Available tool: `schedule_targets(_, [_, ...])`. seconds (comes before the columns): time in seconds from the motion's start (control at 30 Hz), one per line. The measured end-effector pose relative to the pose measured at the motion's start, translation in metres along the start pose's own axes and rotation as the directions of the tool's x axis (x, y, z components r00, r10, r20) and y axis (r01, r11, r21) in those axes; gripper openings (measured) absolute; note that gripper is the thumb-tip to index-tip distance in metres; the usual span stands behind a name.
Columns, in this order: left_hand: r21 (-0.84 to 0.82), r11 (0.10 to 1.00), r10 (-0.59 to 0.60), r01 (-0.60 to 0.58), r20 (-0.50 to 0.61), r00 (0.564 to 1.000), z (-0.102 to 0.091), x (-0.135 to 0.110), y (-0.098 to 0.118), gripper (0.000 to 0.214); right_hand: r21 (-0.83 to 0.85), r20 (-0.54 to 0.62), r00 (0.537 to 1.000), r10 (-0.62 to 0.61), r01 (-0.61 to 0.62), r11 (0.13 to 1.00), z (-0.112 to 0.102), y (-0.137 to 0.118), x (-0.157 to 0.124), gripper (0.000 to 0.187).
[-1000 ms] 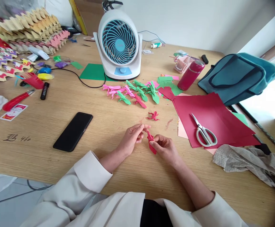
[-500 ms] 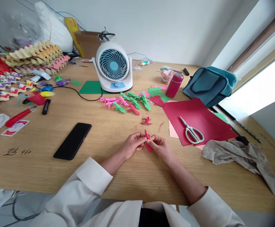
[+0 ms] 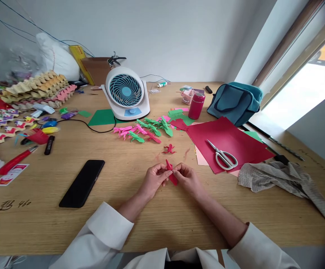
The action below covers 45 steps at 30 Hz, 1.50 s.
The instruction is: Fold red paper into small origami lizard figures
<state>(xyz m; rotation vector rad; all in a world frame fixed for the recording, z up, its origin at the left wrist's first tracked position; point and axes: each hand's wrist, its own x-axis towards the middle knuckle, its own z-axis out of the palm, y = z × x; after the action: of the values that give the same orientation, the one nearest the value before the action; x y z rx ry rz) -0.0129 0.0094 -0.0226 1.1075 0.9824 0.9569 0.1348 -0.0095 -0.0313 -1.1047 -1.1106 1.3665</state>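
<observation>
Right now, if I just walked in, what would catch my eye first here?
Probably the white fan towards the back of the table, with pink, green and red paper figures clustered in front of it. Nearest you, the left hand and right hand pinch a red folded paper between them. To their right, scissors lie on large red sheets.

Table [image 3: 117,179]: light wood with visible grain, spreading wide before you.
Wall [image 3: 184,41]: pale and plain, rising behind the far edge of your table.
Cables [image 3: 9,28]: thin blue lines against the wall at your upper left.
Window [image 3: 296,101]: on your right, set beside a slanting brown frame [image 3: 289,40].
Light: brightest at your window, glaring white there.
</observation>
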Motion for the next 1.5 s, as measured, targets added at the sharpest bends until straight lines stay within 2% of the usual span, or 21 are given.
schedule_targets(0.17, [0.095, 0.995, 0.026, -0.025, -0.012, 1.0, -0.006, 0.002, -0.005, 0.032, -0.035, 0.015, 1.0, -0.019, 0.02, 0.999, -0.001, -0.001, -0.001, 0.041])
schedule_targets(0.3, [0.22, 0.969, 0.108, -0.114, 0.036, 0.993, -0.013, 0.002, -0.003, 0.022, -0.149, 0.072, 0.997, -0.032, 0.043, 0.988, -0.005, -0.001, -0.002, 0.035])
schedule_targets(0.4, [0.322, 0.932, 0.155, -0.168, 0.063, 0.986, -0.016, 0.002, 0.001, 0.018, -0.194, 0.056, 0.997, -0.052, 0.062, 0.979, -0.007, 0.0, -0.002, 0.032])
schedule_targets(0.63, [0.432, 0.89, 0.154, -0.146, 0.015, 0.988, -0.011, -0.005, 0.004, 0.02, -0.02, -0.02, 0.999, -0.036, 0.036, 0.999, -0.008, -0.003, 0.001, 0.033])
schedule_targets(0.73, [0.481, 0.865, 0.148, -0.144, 0.03, 0.989, -0.007, -0.009, 0.003, 0.019, -0.02, -0.036, 0.999, -0.021, 0.02, 1.0, -0.009, -0.002, 0.0, 0.031])
schedule_targets(0.93, [0.478, 0.871, 0.121, -0.109, 0.007, 0.993, -0.006, -0.011, 0.002, 0.015, -0.068, -0.092, 0.994, -0.06, 0.054, 0.996, -0.008, 0.001, 0.0, 0.033])
schedule_targets(1.1, [0.502, 0.86, 0.086, -0.09, 0.031, 0.996, -0.007, -0.01, 0.002, 0.012, -0.225, -0.05, 0.997, -0.062, 0.049, 0.973, -0.01, -0.005, -0.003, 0.021])
schedule_targets(1.23, [0.562, 0.819, 0.064, -0.117, 0.114, 0.991, -0.007, -0.013, 0.004, 0.007, -0.455, 0.034, 0.999, -0.018, 0.032, 0.89, -0.018, -0.012, -0.006, 0.004])
schedule_targets(1.37, [0.66, 0.705, 0.139, -0.257, 0.227, 0.964, -0.008, -0.016, 0.006, 0.005, -0.562, 0.106, 0.994, -0.02, 0.076, 0.824, -0.027, -0.013, -0.006, 0.006])
schedule_targets(1.5, [0.71, 0.563, 0.247, -0.424, 0.345, 0.906, -0.011, -0.021, 0.002, 0.013, -0.68, 0.125, 0.989, -0.074, 0.14, 0.72, -0.03, -0.013, -0.007, 0.011])
